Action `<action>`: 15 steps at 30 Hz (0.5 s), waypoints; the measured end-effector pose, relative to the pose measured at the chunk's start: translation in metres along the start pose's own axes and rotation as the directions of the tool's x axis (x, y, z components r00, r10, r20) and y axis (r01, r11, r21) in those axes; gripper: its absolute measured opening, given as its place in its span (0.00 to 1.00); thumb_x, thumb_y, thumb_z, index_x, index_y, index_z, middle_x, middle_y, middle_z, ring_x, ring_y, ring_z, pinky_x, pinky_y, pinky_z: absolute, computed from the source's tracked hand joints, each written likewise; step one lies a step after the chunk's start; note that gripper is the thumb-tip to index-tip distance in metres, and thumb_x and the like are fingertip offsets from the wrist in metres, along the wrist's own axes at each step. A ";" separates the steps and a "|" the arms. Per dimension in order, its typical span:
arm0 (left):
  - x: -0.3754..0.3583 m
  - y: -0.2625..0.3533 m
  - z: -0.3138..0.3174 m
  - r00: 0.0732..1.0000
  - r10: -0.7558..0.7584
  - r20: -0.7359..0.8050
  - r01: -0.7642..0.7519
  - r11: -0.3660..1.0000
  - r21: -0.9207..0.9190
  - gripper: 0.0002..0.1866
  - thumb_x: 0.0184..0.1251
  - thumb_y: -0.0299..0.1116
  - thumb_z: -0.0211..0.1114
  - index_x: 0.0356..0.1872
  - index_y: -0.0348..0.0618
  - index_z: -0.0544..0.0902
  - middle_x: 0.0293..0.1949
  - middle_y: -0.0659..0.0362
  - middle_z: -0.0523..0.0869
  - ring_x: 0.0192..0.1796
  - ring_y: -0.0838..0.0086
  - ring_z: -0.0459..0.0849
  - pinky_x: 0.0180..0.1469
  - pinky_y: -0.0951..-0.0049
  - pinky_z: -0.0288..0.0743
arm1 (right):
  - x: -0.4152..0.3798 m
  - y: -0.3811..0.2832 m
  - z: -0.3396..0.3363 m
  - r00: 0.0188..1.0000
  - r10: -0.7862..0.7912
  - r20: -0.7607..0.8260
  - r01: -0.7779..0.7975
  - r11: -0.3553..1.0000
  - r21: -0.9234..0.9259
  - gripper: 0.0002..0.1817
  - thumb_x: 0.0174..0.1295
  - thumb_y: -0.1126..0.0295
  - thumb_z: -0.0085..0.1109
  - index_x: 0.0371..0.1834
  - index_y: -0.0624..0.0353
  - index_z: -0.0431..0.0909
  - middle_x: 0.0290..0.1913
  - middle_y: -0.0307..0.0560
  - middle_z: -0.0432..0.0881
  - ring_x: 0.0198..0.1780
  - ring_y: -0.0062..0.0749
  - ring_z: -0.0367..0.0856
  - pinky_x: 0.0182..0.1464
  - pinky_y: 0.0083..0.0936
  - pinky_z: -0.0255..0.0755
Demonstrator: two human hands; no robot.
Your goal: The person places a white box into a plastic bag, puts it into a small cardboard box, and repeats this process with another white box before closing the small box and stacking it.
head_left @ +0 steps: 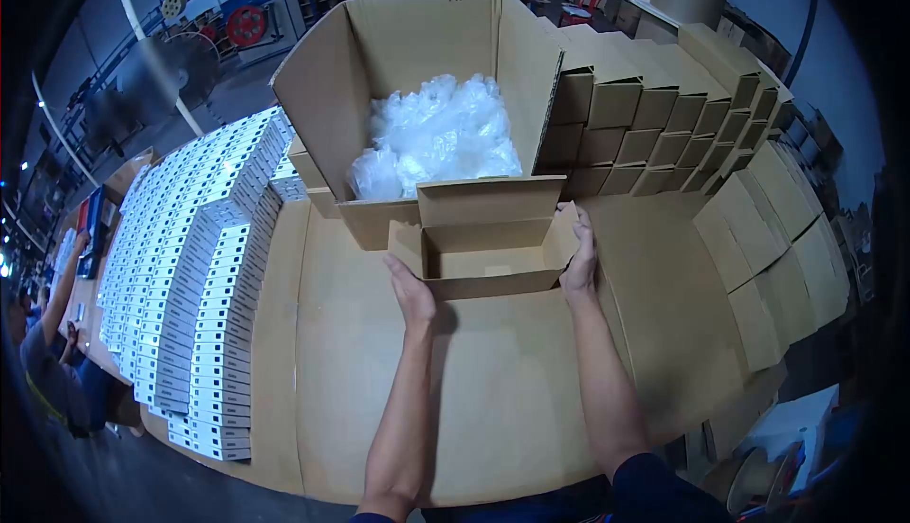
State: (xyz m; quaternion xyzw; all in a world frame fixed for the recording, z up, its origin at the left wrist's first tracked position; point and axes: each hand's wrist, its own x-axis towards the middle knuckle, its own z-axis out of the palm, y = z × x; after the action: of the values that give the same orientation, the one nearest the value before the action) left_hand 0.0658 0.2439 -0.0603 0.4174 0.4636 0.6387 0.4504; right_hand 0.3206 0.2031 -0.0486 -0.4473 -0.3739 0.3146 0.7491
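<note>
Between my two hands is a small brown cardboard box (488,288), its top flaps standing up and its inside facing me. My left hand (411,291) presses against the box's left end, fingers extended along it. On the right end, my right hand (580,260) grips the side wall, with fingers wrapped round the outer flap. Right behind it stands a large open carton (327,78) filled with crumpled clear plastic bags (441,135). The small box overlaps the carton's front edge in this view.
Stacked white boxes (180,258) with printed ends line the table's left side. Rows of brown cartons (654,111) are piled at the back right, and more brown boxes (773,248) stand at the right edge. Cardboard covers the table (493,400). Another person (62,371) is at far left.
</note>
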 end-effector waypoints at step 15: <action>0.054 0.115 -0.212 0.897 0.309 0.317 -0.375 0.151 0.915 0.33 0.73 0.42 0.67 0.72 0.34 0.70 0.69 0.40 0.73 0.72 0.42 0.71 0.75 0.50 0.65 | -0.102 -0.117 0.171 0.792 -0.438 0.424 0.610 0.572 -0.548 0.15 0.56 0.80 0.59 0.48 0.63 0.79 0.50 0.52 0.81 0.52 0.41 0.80 0.57 0.35 0.75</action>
State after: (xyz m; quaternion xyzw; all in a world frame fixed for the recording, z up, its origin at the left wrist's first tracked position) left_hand -0.1705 0.2310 0.0101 0.7136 0.6355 0.2913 -0.0452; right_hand 0.1395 0.1486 0.0833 -0.5077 -0.6641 -0.0250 0.5483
